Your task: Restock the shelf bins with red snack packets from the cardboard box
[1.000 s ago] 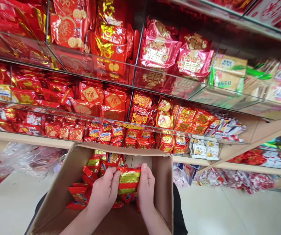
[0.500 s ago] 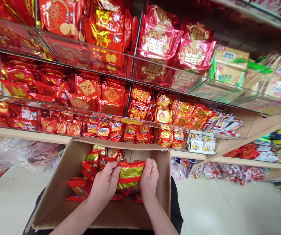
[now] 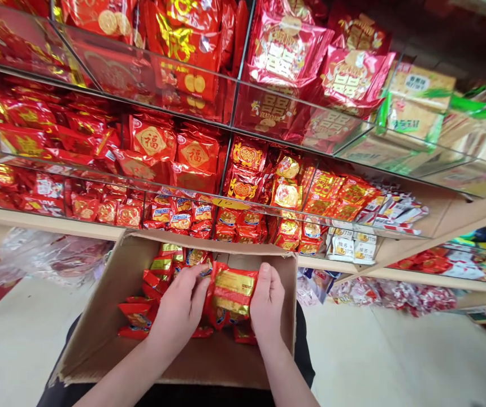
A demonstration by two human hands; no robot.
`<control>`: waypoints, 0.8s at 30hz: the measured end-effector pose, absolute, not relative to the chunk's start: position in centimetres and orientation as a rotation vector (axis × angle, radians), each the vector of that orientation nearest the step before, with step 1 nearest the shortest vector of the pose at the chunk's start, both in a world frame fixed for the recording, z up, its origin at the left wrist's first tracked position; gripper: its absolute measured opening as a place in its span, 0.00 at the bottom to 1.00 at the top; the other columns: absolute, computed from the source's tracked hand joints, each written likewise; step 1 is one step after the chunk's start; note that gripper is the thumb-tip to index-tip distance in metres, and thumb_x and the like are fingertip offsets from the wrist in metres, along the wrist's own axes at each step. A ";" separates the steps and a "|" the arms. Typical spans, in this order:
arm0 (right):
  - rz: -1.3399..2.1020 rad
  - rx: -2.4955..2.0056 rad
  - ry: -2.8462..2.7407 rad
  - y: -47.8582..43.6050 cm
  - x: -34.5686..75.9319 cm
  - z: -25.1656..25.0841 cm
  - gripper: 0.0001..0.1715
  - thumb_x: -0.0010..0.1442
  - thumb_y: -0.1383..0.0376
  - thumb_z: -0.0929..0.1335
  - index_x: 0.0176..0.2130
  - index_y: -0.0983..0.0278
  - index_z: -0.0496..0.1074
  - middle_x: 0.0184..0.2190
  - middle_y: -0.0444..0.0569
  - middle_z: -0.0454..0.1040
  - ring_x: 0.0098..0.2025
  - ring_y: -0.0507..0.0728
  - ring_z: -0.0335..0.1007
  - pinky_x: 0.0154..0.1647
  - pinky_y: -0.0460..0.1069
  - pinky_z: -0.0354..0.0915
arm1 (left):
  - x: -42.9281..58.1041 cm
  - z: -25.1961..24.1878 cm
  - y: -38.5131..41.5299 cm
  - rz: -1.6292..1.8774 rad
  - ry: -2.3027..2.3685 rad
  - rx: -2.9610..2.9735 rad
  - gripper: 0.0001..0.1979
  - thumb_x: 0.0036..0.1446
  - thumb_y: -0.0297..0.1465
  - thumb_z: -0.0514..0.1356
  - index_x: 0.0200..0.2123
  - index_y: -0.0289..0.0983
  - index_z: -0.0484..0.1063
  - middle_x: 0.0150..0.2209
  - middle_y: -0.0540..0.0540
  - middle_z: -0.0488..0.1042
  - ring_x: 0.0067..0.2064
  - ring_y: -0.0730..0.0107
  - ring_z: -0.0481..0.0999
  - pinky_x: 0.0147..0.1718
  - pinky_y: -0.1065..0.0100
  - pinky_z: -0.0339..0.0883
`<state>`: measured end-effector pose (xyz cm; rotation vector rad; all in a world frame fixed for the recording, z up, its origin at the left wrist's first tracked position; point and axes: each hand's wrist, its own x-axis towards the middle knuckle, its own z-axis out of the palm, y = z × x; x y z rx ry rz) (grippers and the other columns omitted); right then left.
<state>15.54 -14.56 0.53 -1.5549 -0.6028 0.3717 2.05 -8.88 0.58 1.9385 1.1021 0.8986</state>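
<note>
A small red-and-gold snack packet (image 3: 234, 288) is held above the cardboard box (image 3: 94, 322). My right hand (image 3: 267, 305) is closed on the packet's right end, thumb upward. My left hand (image 3: 179, 311) is just beside the packet's left end, its thumb and forefinger apart. Its other fingers are partly hidden, and the forefinger reaches over the packets behind. Similar red snack packets (image 3: 139, 316) lie loose inside the box, mostly to the left and under my hands.
Shelves of red snack packets (image 3: 152, 144) rise behind the box, with a clear plastic front rail (image 3: 175, 195) and a yellow price label (image 3: 228, 203). Plastic bags (image 3: 52, 257) lie beneath the lowest shelf. The box rests on my lap over the pale floor (image 3: 365, 356).
The left finger and thumb have parted from the packet's left end. My right hand has shifted slightly right, still gripping it. The view has moved a little.
</note>
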 end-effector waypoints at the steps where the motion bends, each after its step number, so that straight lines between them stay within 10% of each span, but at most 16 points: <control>1: 0.255 -1.619 -0.681 -14.8 15.8 0.4 0.22 0.61 0.51 0.57 0.22 0.61 0.54 0.17 0.39 0.55 0.20 0.49 0.52 0.21 0.44 0.52 | 2.0 0.7 -9.5 0.906 1.088 1.908 0.14 0.54 0.38 0.53 0.43 0.40 0.68 0.40 0.44 0.72 0.43 0.63 0.71 0.44 0.61 0.65; 9: -0.092 -1.590 -1.600 -15.7 12.7 0.4 0.18 0.63 0.63 0.58 0.24 0.62 0.65 0.19 0.46 0.66 0.22 0.52 0.61 0.24 0.46 0.56 | 2.6 1.6 -12.2 0.577 0.716 0.705 0.28 0.53 0.47 0.52 0.56 0.46 0.58 0.54 0.45 0.67 0.55 0.58 0.65 0.47 0.59 0.66; 18: 0.291 -1.581 -0.908 -16.8 15.1 2.1 0.10 0.60 0.62 0.62 0.39 0.63 0.68 0.34 0.49 0.71 0.36 0.54 0.67 0.37 0.49 0.63 | 2.5 3.0 -10.3 0.438 0.608 0.512 0.19 0.56 0.41 0.51 0.49 0.42 0.67 0.48 0.44 0.73 0.47 0.58 0.73 0.40 0.58 0.70; 24: 0.955 -1.400 -0.867 -16.0 16.6 0.9 0.16 0.57 0.55 0.64 0.35 0.64 0.73 0.26 0.44 0.72 0.27 0.52 0.67 0.28 0.45 0.63 | 2.5 2.6 -10.3 0.411 0.739 0.605 0.21 0.53 0.42 0.57 0.49 0.41 0.66 0.46 0.42 0.74 0.43 0.58 0.75 0.34 0.58 0.72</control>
